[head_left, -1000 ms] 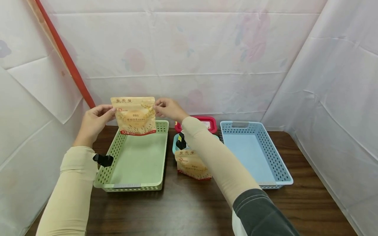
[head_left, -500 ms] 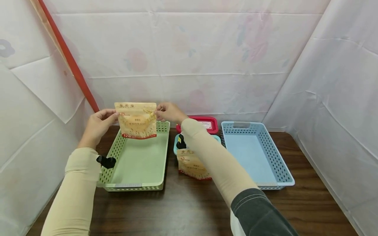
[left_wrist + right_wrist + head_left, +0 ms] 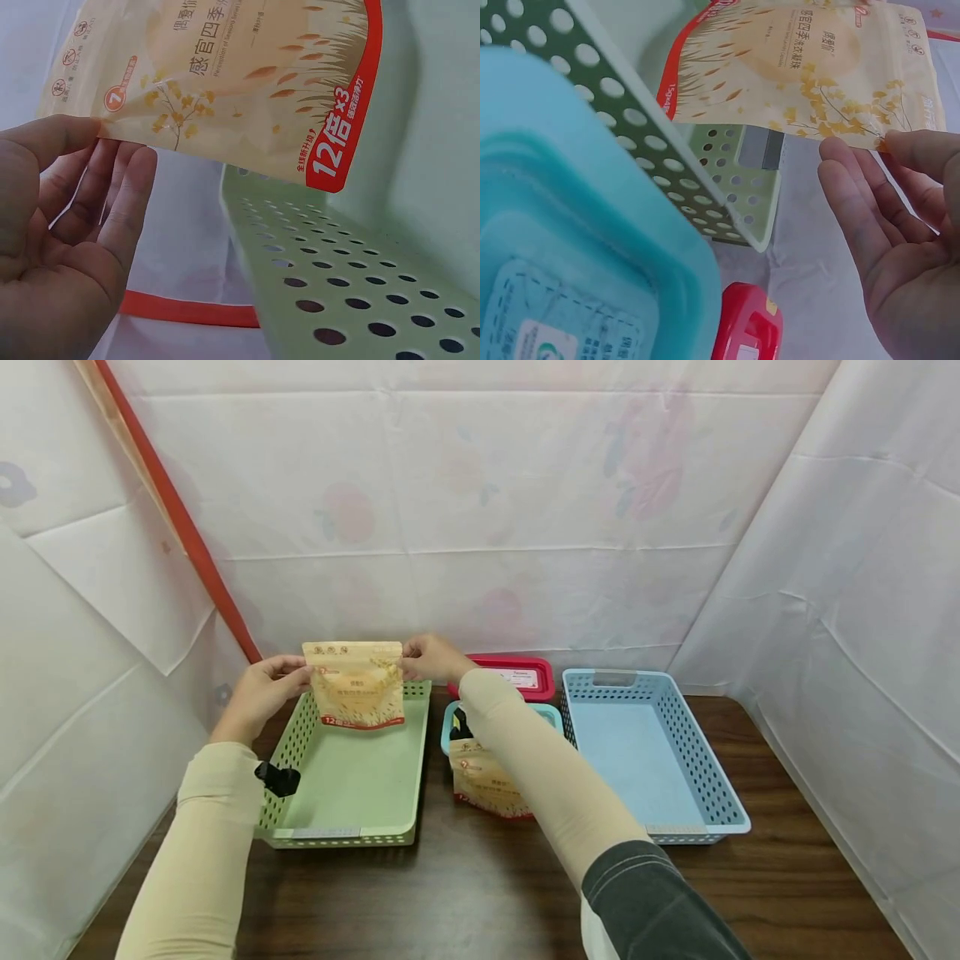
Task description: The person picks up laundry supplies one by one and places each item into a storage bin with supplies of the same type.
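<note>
A cream-yellow pouch of laundry pods (image 3: 358, 687) with a red bottom edge hangs upright over the back part of the green basket (image 3: 352, 789). My left hand (image 3: 260, 695) pinches its left edge near the top, thumb on the front. At the opposite edge, my right hand (image 3: 437, 658) pinches the pouch between thumb and fingers. The left wrist view shows the pouch's red corner (image 3: 330, 161) close to the perforated basket wall (image 3: 360, 277); whether they touch I cannot tell. A second, similar pouch (image 3: 486, 781) stands to the right, partly hidden by my right forearm.
Behind the second pouch are a teal-lidded container (image 3: 552, 714) and a red-lidded container (image 3: 542, 670), both partly covered by my right arm. A blue perforated basket (image 3: 637, 760) stands at the right on the dark wooden table (image 3: 480, 893). White sheeting (image 3: 525, 510) encloses the back and sides.
Both hands have lowered the held pouch, shifting it slightly right, so it now hangs deeper over the back of the green basket. The grip of both hands looks the same.
</note>
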The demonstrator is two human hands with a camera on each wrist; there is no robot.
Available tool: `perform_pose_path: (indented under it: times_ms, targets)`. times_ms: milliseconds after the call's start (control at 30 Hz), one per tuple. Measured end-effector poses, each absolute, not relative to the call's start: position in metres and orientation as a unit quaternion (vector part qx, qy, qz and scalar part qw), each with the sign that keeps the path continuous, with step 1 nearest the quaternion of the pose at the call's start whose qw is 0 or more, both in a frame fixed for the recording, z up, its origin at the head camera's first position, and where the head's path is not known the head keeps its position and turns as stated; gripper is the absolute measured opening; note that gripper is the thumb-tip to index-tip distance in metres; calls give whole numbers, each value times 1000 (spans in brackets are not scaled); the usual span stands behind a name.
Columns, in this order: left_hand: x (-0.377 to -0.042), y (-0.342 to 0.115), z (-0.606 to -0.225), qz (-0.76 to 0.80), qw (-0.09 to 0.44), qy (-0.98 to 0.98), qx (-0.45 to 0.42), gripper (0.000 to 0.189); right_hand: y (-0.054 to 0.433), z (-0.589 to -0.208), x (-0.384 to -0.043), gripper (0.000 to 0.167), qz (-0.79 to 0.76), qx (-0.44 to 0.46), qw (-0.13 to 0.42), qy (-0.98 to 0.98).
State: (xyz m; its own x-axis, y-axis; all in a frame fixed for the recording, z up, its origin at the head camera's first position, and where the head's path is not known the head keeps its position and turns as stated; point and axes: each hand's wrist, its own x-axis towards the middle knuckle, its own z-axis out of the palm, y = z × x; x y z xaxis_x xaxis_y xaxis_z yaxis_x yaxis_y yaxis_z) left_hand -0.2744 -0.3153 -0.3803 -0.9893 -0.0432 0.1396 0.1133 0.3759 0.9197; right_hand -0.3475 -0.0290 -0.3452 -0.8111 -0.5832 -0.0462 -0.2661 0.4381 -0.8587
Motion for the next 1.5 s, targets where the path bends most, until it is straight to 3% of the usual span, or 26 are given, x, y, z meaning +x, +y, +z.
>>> perform_pose_path:
  times_ms: [667,1500]
  targets:
    - [-269,-313,-382,-439,17,-898,3,51,-27,-350,-345,20,-405,-275,187,852]
    - [-268,-317,-380,-423,-30,-905,-4,57,-28,-345,-345,18,-373,-292,220,853]
